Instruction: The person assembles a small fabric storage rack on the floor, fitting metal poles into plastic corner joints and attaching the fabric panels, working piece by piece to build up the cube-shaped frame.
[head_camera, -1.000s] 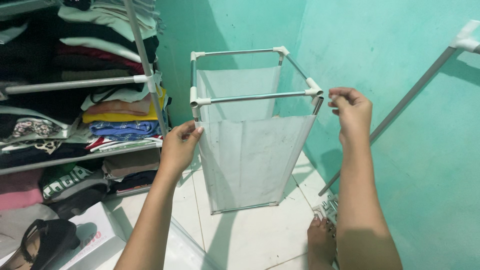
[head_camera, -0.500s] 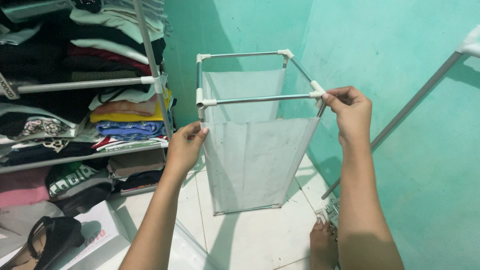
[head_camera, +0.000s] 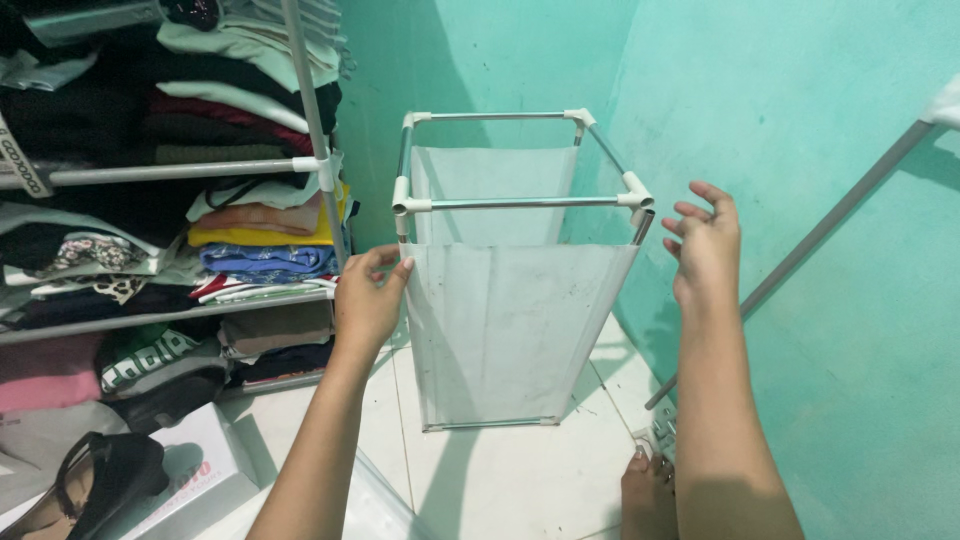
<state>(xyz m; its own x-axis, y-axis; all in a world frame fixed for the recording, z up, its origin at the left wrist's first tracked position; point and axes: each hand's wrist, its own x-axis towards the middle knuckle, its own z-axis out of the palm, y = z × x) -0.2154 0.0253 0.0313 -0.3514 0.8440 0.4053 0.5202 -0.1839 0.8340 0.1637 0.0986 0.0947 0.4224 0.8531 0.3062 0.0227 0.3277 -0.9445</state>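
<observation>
1. Hamper frame (head_camera: 515, 205): a tall rectangular frame of metal tubes with white plastic corner joints stands upright on the white tiled floor (head_camera: 500, 480), near the corner of the green wall (head_camera: 800, 130).
2. Fabric liner (head_camera: 510, 330): a pale grey cloth sleeve hangs inside the frame, its front edge sitting below the top front tube, with faint dark smudges on the front panel.
3. Left hand (head_camera: 368, 300): fingers are loosely curled, and the fingertips touch the upper left edge of the liner beside the front left post (whether cloth is actually pinched cannot be told).
4. Right hand (head_camera: 705, 250): fingers are spread and slightly bent, just beside the front right corner joint, apart from the tube and gripping nothing.
5. Clothes rack (head_camera: 180, 170): to the left, tube shelves carry stacks of folded garments in black, white, yellow, blue and pink.
6. White box (head_camera: 190, 470): lies on the floor at lower left, with a dark sandal (head_camera: 100, 480) against it.
7. Bare foot (head_camera: 648, 495): visible on the tiles below the right forearm.
8. Loose pole (head_camera: 830, 215): a grey tube leans diagonally against the right wall.
</observation>
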